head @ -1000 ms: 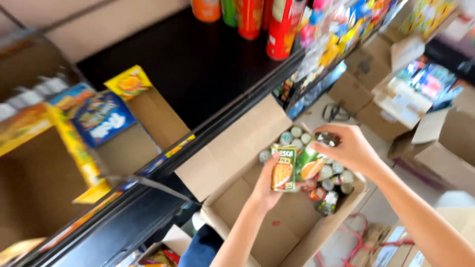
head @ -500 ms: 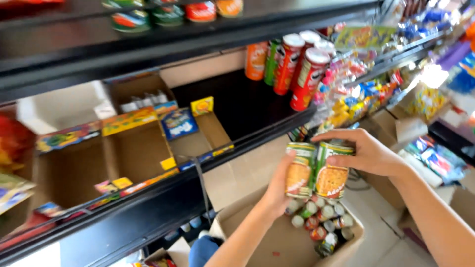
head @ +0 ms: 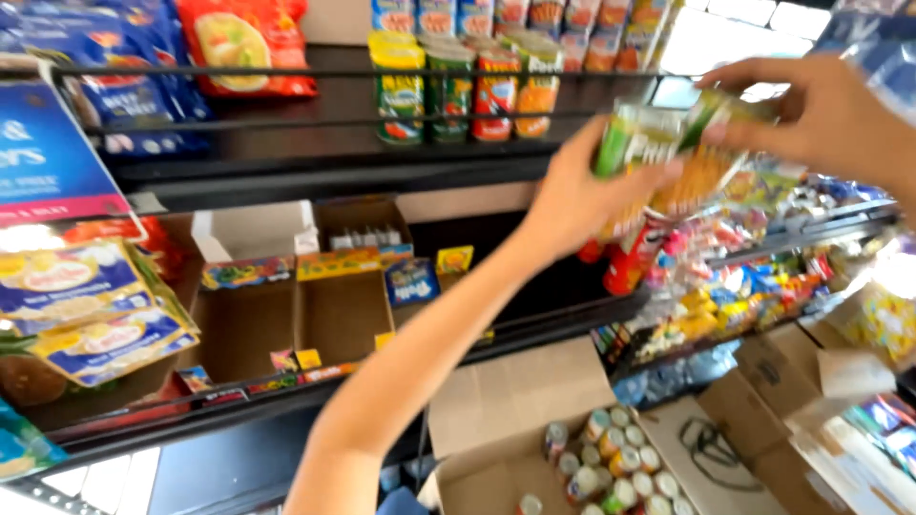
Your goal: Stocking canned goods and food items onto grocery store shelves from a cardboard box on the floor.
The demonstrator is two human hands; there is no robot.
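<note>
Both hands are now lifted well above the open cardboard box (head: 534, 420), having been down just over it half a second ago, and they are carrying the two cans up toward the shelving. Nearest the camera, that box is sitting low on the floor with a cluster of small cans (head: 611, 458) standing in its right-hand part, tops showing. Rising from the lower edge, the left arm is reaching up and to the right, and the left hand (head: 572, 195) is grasping a green-topped can (head: 625, 143), fingers wrapped about its side. Just beside it, touching, an orange-labelled can (head: 701, 157) is being gripped from above by the right hand (head: 821, 114), which is coming in from the upper right. Both cans are blurred and tilted. Behind them, tall red tubes (head: 630, 257) are standing on the dark middle shelf (head: 534, 310), alongside open display cartons (head: 315, 296). Farther back, the upper shelf (head: 334, 143) is holding a row of similar cans (head: 468, 81) and snack bags (head: 239, 43)
</note>
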